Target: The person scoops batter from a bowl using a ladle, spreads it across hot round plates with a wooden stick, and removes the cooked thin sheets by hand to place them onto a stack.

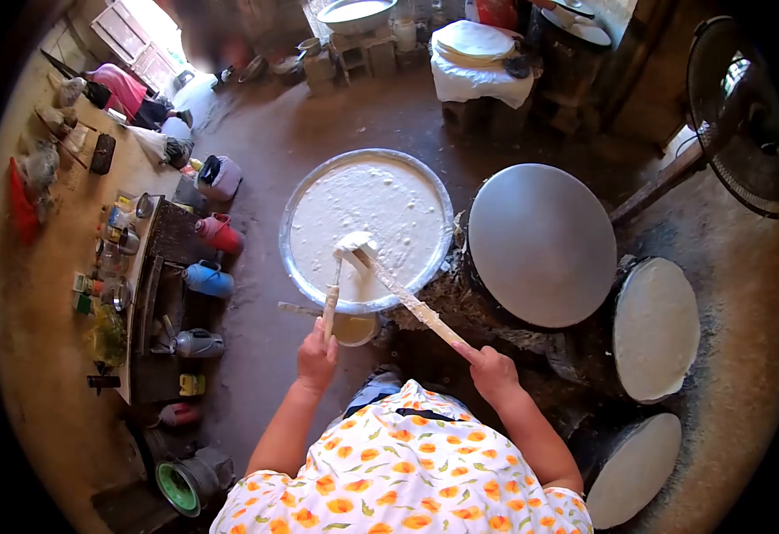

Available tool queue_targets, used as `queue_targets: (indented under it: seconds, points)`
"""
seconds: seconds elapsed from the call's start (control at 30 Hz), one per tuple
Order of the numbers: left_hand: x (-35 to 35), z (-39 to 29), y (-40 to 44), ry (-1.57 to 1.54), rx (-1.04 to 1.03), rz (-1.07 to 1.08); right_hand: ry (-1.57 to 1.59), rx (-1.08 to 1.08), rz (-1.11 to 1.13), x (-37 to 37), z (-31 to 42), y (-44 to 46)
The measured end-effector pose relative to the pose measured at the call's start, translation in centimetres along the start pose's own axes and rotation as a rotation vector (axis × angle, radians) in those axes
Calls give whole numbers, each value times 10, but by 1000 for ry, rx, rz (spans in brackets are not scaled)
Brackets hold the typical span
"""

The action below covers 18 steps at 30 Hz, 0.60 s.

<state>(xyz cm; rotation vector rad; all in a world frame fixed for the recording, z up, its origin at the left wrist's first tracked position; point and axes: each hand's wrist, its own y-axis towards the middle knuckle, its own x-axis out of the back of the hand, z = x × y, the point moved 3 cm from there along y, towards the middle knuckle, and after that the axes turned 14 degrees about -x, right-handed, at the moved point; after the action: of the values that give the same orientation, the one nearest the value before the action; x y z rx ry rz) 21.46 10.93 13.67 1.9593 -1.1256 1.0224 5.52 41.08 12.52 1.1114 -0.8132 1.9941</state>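
Note:
My left hand [316,360] is closed around the handle of a ladle [331,303], whose bowl is heaped with white batter. In my right hand [494,369] is a wooden batter spreader [420,311], its stick smeared with batter. The heads of both tools meet over a wide metal basin [450,222] of thick white batter [363,196]; whether they touch each other I cannot tell. To the right of the basin lies a round, bare griddle [540,245].
Two more griddles, one round [656,329] and one lower [636,472], carry pale sheets. A fan [745,116] stands at the upper right. Stacked flatbreads [472,43] sit on a cloth-covered stand. Flasks, including a blue one [209,279], line the left shelf. A small bucket [356,329] stands below the basin.

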Motion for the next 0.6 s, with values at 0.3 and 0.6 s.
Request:
queue_targets:
  seconds: [0.3,0.6]
  points:
    - [39,14,5,-135,-174,-304,86,-134,65,-3,-9,-5]
    - [31,20,33,-1126,314,-178,218,-139,41,-10,6,7]
